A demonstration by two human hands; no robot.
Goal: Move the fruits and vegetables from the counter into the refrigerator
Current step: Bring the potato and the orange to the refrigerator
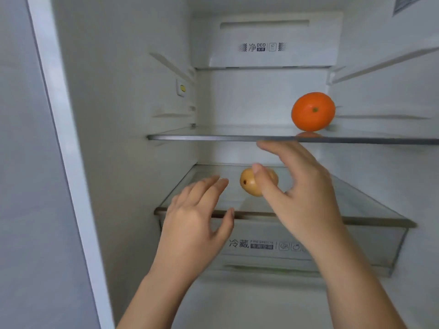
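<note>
Inside the open refrigerator, an orange sits on the upper glass shelf at the right. A small yellow-brown potato lies on the lower glass shelf, near its middle. My right hand hovers just in front of the potato with fingers spread and relaxed; the thumb overlaps it in view, and no grip shows. My left hand is held open to the left of the potato, over the lower shelf's front edge, holding nothing.
A clear crisper drawer with printed labels sits under the lower shelf. The fridge's white side walls and door frame edge bound the left. A vent panel covers the back wall above.
</note>
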